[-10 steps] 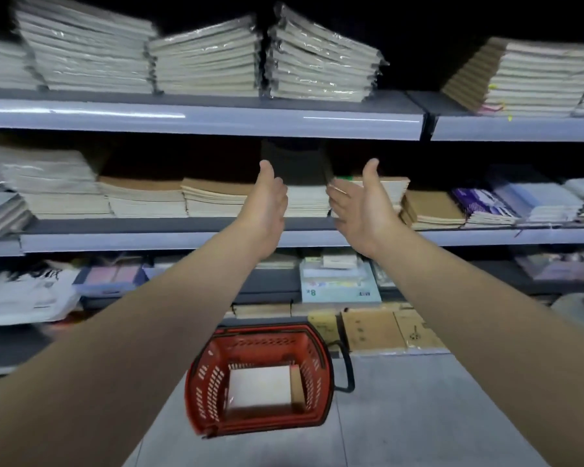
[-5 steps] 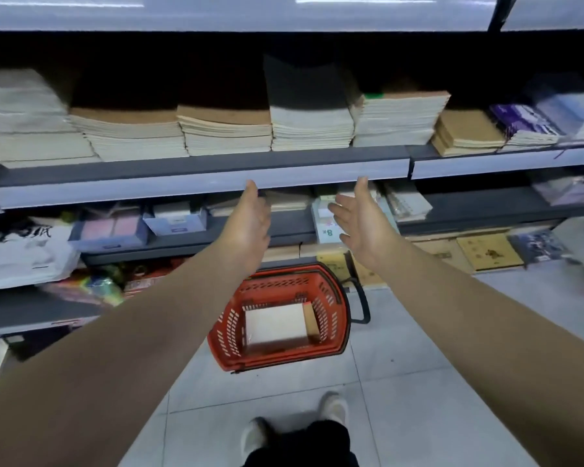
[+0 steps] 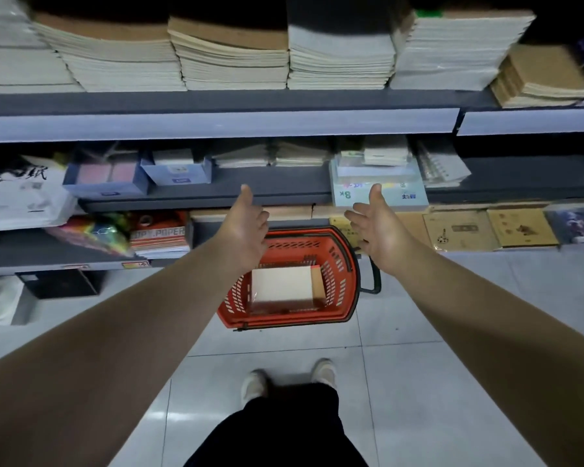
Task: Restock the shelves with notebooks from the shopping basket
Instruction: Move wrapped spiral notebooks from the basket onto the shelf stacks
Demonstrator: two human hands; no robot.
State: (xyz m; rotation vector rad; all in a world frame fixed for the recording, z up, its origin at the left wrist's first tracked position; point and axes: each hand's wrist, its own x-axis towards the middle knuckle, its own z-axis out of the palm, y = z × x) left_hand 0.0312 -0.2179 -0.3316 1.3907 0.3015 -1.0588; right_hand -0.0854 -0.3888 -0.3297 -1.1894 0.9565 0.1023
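I have the left hand (image 3: 246,227) and right hand (image 3: 378,230) empty, fingers straight, palms facing. The notebook stack (image 3: 282,284) lies in the red shopping basket (image 3: 297,246) on the floor, below and between them, its long side running left-right. I judge it slightly nearer the left hand.

The shopping basket (image 3: 347,264) is red slotted plastic with a faint sheen, and the notebooks (image 3: 282,284) inside are pale matt paper. The shelf (image 3: 216,124) edge looks smooth and painted. The stacked covers (image 3: 230,35) on it are matt brown kraft. The floor tiles (image 3: 418,382) are glossy grey.
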